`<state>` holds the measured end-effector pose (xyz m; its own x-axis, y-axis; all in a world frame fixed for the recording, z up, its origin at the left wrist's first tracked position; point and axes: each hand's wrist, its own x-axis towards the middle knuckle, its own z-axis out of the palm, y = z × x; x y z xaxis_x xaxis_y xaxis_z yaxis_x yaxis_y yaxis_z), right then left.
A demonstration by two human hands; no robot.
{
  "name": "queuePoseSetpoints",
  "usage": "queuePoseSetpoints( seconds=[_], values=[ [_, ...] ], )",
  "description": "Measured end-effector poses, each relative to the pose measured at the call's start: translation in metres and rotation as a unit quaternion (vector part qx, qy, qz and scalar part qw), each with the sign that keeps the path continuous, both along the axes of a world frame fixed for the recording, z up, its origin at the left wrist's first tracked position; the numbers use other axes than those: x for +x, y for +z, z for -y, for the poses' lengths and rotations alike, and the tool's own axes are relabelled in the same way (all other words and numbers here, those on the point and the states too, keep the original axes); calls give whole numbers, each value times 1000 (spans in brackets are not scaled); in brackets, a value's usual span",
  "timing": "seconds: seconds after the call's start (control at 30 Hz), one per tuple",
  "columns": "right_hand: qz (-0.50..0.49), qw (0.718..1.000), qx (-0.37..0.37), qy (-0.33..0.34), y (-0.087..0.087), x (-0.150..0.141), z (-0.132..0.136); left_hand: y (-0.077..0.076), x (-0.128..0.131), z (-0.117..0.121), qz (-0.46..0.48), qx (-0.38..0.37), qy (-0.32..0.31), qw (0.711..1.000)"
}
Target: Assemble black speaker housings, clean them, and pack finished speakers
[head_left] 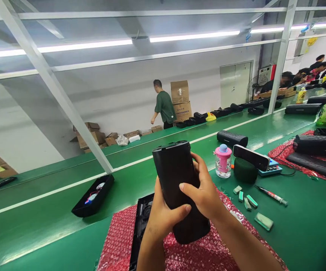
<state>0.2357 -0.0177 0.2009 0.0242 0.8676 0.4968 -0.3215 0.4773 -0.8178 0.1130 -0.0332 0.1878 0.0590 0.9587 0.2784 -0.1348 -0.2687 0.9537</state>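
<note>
Nearest the head camera, left hand and right hand clasp a black case from opposite long sides, thumbs laid across its broad face, the other fingers curled along the sides and partly hidden. Grip closed, case pinched between thumbs and fingers; two-sided hold presumably chosen for steadiness and to present that face to the eye. Case tilted, upper end away from the wearer, above red bubble wrap at the near edge of the worktop; contact with the wrap cannot be told. Wrap probably serves as padding against scratches. On it, partly behind the left wrist, lies an open black tray, its inner side up, likely to leave the fittings accessible. Toward the worktop's far edge, right of the hands: clear jar with pink top, beside a dark round block with a phone leaning on it, apparently as a prop. Syringe and small foam pieces lie loose nearer, presumably for easy reach. Beyond the worktop's far edge, left, an open black housing rests on the green belt, cavity upward, round silver parts showing.
</note>
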Motion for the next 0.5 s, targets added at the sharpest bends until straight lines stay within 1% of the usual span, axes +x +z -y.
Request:
queuePoseSetpoints(
  seconds=[0.13,0.33,0.5],
  values=[
    [-1,1000,7,-10,0,3,4,-2,4,0,19,12,-15,1000],
    [-5,1000,27,-14,0,5,7,1,9,6,27,29,-19,999],
    [-21,999,34,0,0,5,7,3,7,9,19,29,-19,999]
  ],
)
